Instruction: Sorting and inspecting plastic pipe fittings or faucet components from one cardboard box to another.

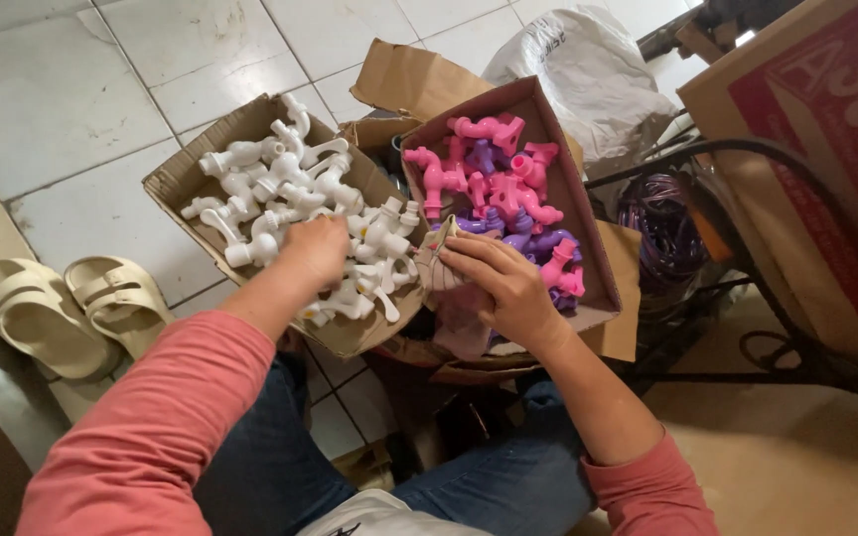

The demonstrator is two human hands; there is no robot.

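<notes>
Digging my curled left hand into a box of white taps, I pinch a pale tap with my right hand beside the pink ones.

Taps in box, sandals leftward

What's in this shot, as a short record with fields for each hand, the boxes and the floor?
left hand: reaching into white plastic taps
right hand: resting on a small pale piece, grip unclear
left box: cardboard, holds the white taps
right box: cardboard, pink and purple taps
floor: white tiles, beige sandals
</notes>
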